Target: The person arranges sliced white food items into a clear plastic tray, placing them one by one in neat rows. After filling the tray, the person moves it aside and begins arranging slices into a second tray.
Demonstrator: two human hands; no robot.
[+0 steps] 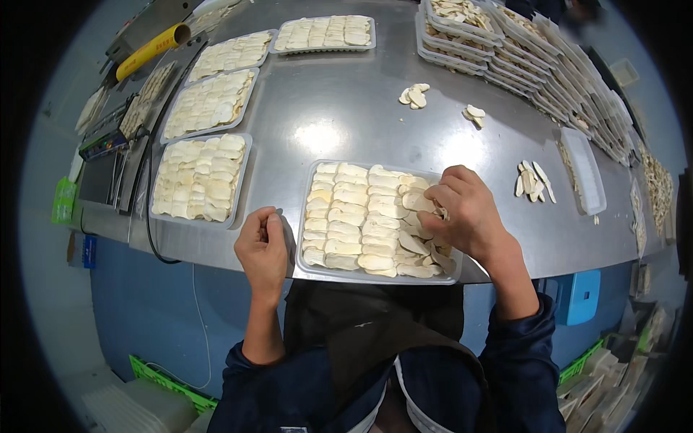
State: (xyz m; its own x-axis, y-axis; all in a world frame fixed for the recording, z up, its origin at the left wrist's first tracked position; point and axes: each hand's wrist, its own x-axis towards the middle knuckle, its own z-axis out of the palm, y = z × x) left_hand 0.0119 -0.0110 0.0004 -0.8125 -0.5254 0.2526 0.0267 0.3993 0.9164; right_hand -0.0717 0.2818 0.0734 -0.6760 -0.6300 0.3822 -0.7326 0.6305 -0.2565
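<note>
In front of me at the table's edge is a clear plastic tray point(304, 216) of pale dried slices, seemingly mushroom. Its left columns of slices point(346, 214) overlap in neat rows; slices at the lower right point(414, 243) lie loose and tilted. My right hand point(465, 208) reaches over the tray's right column, fingers bent towards the thumb. Pale pieces show between those fingers, but whether they are gripped or lie in the tray, I cannot tell. My left hand point(262, 243) is curled just left of the tray, with nothing visible in it.
Several filled trays point(246, 178) line the table's left and back. Small slice piles point(416, 96) lie on the steel table point(346, 113). Stacked trays point(455, 46) stand at the back right, near a white container point(583, 170). A black cable point(150, 216) hangs off the left edge.
</note>
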